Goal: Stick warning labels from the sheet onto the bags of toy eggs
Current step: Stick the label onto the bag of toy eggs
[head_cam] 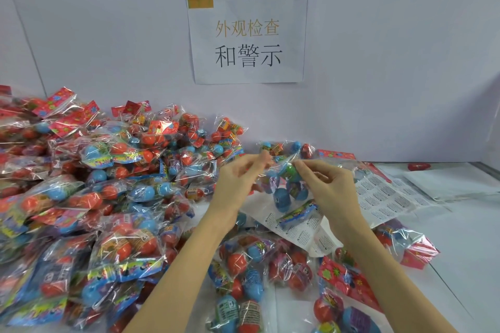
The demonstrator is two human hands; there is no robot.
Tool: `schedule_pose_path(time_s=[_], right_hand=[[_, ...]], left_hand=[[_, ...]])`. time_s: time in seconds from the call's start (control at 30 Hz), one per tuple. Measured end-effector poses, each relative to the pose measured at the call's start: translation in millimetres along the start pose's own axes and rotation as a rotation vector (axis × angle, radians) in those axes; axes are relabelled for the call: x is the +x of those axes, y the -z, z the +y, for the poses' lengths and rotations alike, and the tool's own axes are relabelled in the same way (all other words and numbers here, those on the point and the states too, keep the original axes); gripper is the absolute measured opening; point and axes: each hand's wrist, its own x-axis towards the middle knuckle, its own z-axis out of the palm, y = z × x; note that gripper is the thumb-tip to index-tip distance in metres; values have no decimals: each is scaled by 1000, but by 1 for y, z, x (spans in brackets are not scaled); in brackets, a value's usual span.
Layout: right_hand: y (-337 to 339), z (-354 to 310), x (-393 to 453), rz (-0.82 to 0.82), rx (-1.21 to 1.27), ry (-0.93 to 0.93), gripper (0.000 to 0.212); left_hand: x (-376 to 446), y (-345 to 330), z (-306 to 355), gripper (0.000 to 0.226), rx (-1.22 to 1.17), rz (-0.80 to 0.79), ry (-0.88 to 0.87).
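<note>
Aloft, bag of toy eggs (286, 184) between left hand (238, 176) and right hand (324, 184).

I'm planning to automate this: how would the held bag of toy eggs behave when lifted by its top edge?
The bag of toy eggs probably sags; its thin crinkly film looks floppy. Loose eggs inside likely shift downward. The glossy film may slip from both hands.

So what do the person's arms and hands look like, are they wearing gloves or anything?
No gloves. Both the left hand and the right hand are bare, and both forearms are bare as far as the picture shows, with no sleeves in view. No rings, watch or bracelets show on them.
</note>
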Motion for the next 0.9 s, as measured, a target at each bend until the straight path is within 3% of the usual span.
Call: schedule_pose_path(time_s=[0.07, 0.17, 0.33, 0.57, 0.7, 0.8, 0.9], right_hand=[[-3, 0, -2, -14, -62, 23, 8], [-4, 0, -3, -48, -95, 33, 15], [-4, 3, 0, -87, -121, -41, 16], [-1, 2, 3, -107, 23, -137, 21], [-6, 1, -2, -142, -51, -123, 15], [-6, 0, -5, -237, -94, -117, 26], [-5, -1, -5, -197, -62, -127, 18]], left_hand=[[-1, -6, -3, 22, 43, -39, -25], [0, -9, -7, 6, -24, 39, -41], [5, -2, -9, 12, -202, 234, 42], [6, -1, -6, 11, -166, 255, 82], [5, -1, -7, 16, -129, 323, 70], [4, -2, -7, 17, -190, 288, 58], [3, -4, 0, 29, -344, 170, 125]])
